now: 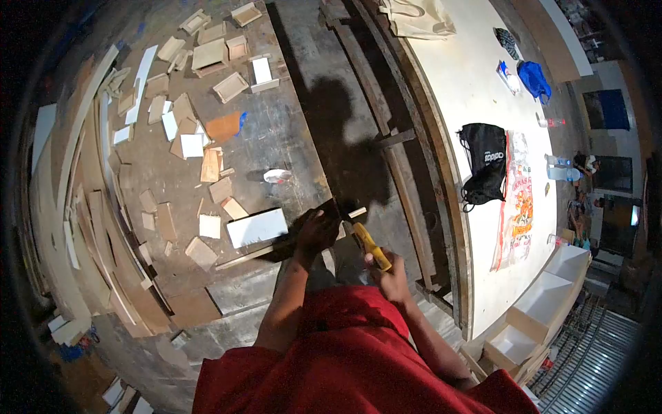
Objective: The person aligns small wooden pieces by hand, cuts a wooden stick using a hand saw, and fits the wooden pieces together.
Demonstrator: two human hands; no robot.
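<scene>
My right hand (392,277) is wrapped round the yellow handle of what looks like a handsaw (369,241). Its thin dark blade, seen nearly edge-on, reaches up to a narrow wooden strip (356,212) at the table's edge. My left hand (317,233) presses down on that strip with its fingers closed over it. The strip's short end sticks out past the table, and its longer part runs back to the left. Just left of my left hand lies a white board (257,228).
Wooden blocks and small open boxes (210,56) are scattered over the dark worktable (283,131). Long boards (83,234) lean at the left. On the right, a pale table (441,76) carries a black drawstring bag (483,162) and a printed plastic sack (516,207).
</scene>
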